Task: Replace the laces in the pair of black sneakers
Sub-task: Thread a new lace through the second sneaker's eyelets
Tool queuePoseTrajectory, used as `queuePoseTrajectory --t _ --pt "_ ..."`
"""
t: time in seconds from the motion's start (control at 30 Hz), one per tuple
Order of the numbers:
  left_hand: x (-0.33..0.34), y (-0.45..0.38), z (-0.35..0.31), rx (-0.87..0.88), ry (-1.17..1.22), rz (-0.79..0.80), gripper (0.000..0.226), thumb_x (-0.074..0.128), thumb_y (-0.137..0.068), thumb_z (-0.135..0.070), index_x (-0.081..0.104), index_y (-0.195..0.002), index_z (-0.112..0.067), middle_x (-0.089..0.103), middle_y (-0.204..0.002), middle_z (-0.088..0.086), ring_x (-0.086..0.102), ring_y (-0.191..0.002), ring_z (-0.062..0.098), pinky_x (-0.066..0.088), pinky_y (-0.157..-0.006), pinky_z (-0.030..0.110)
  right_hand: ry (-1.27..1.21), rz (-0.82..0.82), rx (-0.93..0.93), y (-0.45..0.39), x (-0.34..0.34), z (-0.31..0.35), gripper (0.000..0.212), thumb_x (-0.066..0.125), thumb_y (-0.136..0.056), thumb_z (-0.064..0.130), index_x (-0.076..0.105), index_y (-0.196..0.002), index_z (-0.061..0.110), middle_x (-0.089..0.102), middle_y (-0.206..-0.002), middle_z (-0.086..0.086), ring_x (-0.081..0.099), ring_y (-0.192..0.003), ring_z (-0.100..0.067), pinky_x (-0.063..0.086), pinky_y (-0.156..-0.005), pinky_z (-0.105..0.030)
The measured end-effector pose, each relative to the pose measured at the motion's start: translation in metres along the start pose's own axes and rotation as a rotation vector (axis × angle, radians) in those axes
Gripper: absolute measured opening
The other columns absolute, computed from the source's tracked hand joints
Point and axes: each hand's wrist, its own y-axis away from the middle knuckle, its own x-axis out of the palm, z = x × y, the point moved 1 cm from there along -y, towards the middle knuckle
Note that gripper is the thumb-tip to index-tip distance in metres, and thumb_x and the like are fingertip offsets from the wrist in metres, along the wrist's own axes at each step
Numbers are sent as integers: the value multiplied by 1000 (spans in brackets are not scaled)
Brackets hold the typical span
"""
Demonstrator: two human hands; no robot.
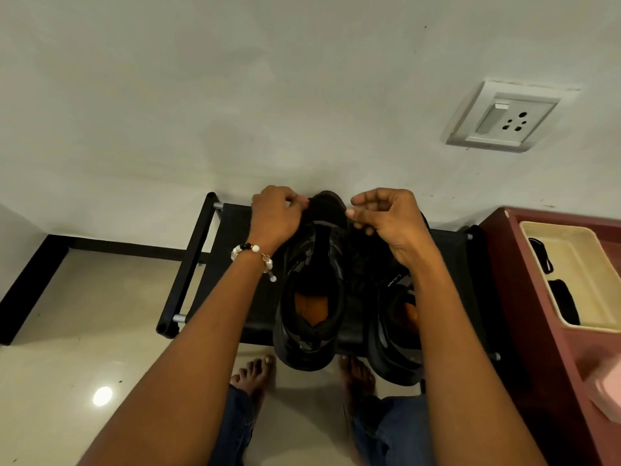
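Denim trouser legs and two bare feet (255,375) stand on the pale tiled floor (84,314), right up against a low black shoe rack (188,264). On its top shelf sits the pair of black sneakers, heels toward the person and toes toward the wall: the left sneaker (311,297) shows its orange insole plainly, while the right sneaker (393,327) is partly hidden under the forearm.

Farther out, both hands work at the toe end of the left sneaker. The left hand (275,216), a beaded bracelet (255,260) on its wrist, has its fingers curled and pinched against the sneaker's edge; the right hand (383,216) pinches too. Whether a lace sits between those fingers I cannot tell, as black on black swallows it.

I would judge this as threading or pulling at the lowest eyelets of the first sneaker, early in the job. The next move calls for a fine pinch on the lace tip and an even draw across.

Beyond, a cream tray (568,277) rests on a maroon cabinet (524,297), and a wall socket (504,117) sits above.
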Motion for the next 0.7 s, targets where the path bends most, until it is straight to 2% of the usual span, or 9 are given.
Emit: queuePoseTrajectory --t 0.1,0.17,0.23,0.3,0.4,0.47,0.53,0.63,0.7 --pt "-4 -2 10 -133 32 -52 23 66 -90 -25 74 -87 -4 72 -92 11 65 -91 27 49 -94 42 177 -37 36 -1 -16 -6 6 80 -79 12 74 -81 13 71 -73 1 57 -54 -5 44 -52 -13" --pt "-4 -1 6 -37 36 -59 17 68 -87 -27 75 -95 -13 71 -103 2 63 -99 19 45 -99 38 182 -74 37 -2 -15 -7 4 79 -80 13 75 -82 12 71 -72 3 56 -52 0 44 -51 -11" --pt "-4 4 -9 130 74 28 26 71 -86 -27 71 -111 -22 66 -114 -6 57 -100 8 41 -95 19 127 -63 19 -1 -3 -3 6 78 -80 13 74 -83 9 70 -70 2 56 -50 1 44 -50 -11" --pt "1 8 -20 237 142 191 36 71 -86 -22 66 -121 -24 66 -114 -10 56 -101 0 36 -87 2 71 -37 -8 -1 9 1 7 79 -80 13 72 -80 10 67 -65 0 57 -49 -3 42 -48 -13" --pt "5 9 -21 242 153 247 24 72 -85 -17 73 -110 -19 73 -104 -5 63 -96 0 36 -80 -5 36 -26 -22 -2 13 0 9 80 -79 12 71 -79 10 66 -63 -3 57 -48 -6 41 -46 -14" --pt "0 5 -16 183 145 170 14 71 -85 -16 76 -98 -18 74 -92 -5 63 -85 -2 38 -76 -3 16 -9 5 -1 7 -1 10 80 -78 12 72 -80 8 69 -66 -5 57 -49 -7 42 -46 -15" --pt "-9 -1 -7 103 161 -1 9 68 -88 -14 76 -92 -15 73 -87 -4 64 -82 1 42 -76 1 27 2 30 0 -2 -4 8 79 -78 11 73 -82 6 70 -69 -5 55 -49 -5 43 -47 -15" --pt "-21 -9 16 -51 78 -361 16 60 -91 -12 75 -86 -14 73 -91 0 66 -92 19 49 -86 25 80 -47 53 -1 -11 -8 5 77 -80 10 74 -84 7 70 -71 -1 54 -48 0 43 -49 -12" --pt "-21 -12 24 -96 -94 -416 15 59 -90 -18 73 -90 -19 71 -99 2 62 -100 27 42 -88 30 87 -86 45 -3 -10 -9 6 77 -81 11 75 -85 8 70 -71 0 55 -50 0 44 -52 -12"
